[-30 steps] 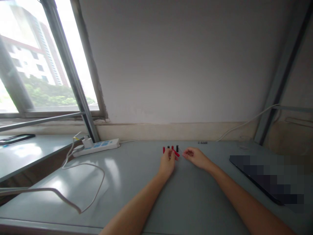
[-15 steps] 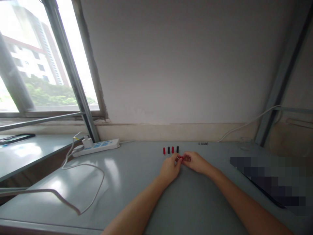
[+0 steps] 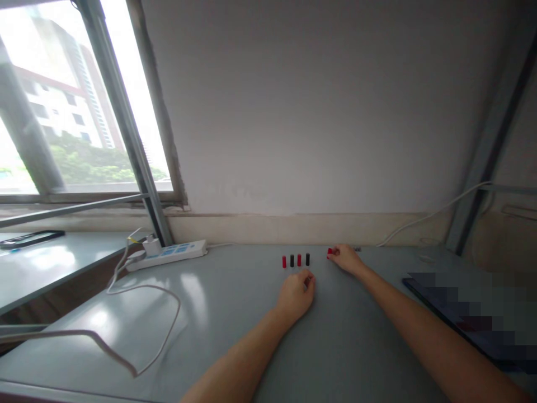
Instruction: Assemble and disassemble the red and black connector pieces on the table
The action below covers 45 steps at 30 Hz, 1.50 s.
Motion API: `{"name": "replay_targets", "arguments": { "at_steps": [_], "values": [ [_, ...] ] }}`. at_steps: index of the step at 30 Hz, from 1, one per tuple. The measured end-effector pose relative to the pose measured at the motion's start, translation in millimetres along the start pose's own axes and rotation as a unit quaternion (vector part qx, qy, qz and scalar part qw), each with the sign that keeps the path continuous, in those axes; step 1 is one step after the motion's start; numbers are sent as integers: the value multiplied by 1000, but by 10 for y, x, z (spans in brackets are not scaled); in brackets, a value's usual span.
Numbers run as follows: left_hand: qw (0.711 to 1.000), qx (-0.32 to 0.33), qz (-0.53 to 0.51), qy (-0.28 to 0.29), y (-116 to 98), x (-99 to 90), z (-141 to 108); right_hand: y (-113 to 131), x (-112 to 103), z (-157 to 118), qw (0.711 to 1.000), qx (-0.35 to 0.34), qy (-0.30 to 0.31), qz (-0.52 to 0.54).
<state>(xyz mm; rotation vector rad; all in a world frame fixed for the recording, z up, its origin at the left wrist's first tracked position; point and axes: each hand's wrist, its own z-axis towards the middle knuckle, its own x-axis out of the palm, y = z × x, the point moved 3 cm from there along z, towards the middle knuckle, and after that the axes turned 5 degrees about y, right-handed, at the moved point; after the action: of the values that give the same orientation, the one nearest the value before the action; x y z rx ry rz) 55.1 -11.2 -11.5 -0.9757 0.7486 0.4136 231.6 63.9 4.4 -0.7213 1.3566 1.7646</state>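
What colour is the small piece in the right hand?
Red: the small piece in the right hand, seen in the head view.

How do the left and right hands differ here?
The right hand pinches a red piece in its fingertips; whether the left hand holds anything cannot be made out. The left hand is nearer the camera, in front of the row of red and black cylinders, while the right hand is farther back, to the row's right. Both are bare, with curled fingers.

Arms (image 3: pixel 258 341) extended; left fingers (image 3: pixel 307 273) curled, right fingers (image 3: pixel 337 251) pinched farther forward.
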Motion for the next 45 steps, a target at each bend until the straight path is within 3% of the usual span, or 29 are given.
{"name": "replay_targets", "arguments": {
  "at_steps": [26,33,40,45],
  "values": [
    [1000,7,2,-4,-47,16,-23,-173,212,165,999,0,18,-48],
    [1000,9,10,9,-45,28,-12,-123,216,165,998,15,6,-65],
    [1000,8,18,9,-44,26,-8,-59,138,76,996,39,-2,-86],
    [999,-2,32,8,-43,14,-4,26,18,-65,993,18,14,-115]
  ]
}}
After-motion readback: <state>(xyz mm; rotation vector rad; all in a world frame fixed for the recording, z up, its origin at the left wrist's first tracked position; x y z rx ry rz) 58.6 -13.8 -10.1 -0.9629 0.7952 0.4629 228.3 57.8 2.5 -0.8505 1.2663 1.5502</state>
